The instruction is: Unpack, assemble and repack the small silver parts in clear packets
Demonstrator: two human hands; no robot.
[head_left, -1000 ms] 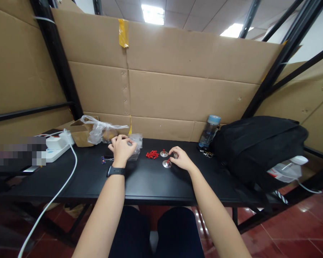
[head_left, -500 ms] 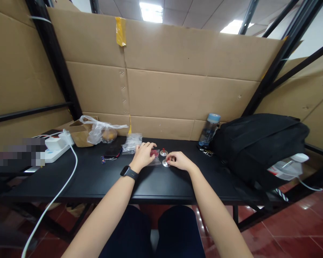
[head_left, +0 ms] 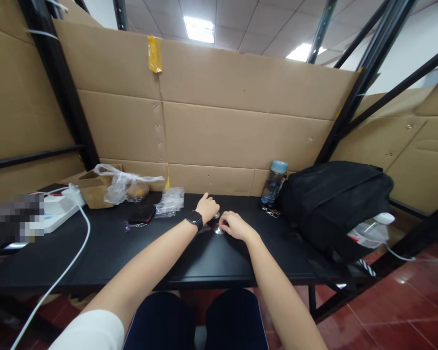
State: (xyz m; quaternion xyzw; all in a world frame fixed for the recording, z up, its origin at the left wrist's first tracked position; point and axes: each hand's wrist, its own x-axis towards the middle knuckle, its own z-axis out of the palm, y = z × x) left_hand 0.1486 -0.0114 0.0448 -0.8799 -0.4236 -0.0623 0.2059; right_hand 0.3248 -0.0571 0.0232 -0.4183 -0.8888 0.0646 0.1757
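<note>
A cardboard wall (head_left: 208,131) closes off the far side of a black table (head_left: 226,265). On the table's right lies a black backpack (head_left: 336,199), with a blue-capped bottle (head_left: 274,183) at its far left edge. Both hands meet near the table's middle. The left hand (head_left: 208,208) reaches slightly farther, palm down; its fingertips are mostly hidden, so I cannot tell whether they are apart or clamped. The right hand (head_left: 235,225) comes in from the right, fingers curled close together; whether they pinch anything is too small to tell. Well to the left lie plastic sleeves (head_left: 171,201). Smallest are two shiny discs, one nearly beyond the other. The near disc (head_left: 218,230) is just left of the right fingertips, partly covered by them, so that hand is nearer. The far disc (head_left: 216,215) is just right of the left fingers. Being round, neither shows a long axis.
</note>
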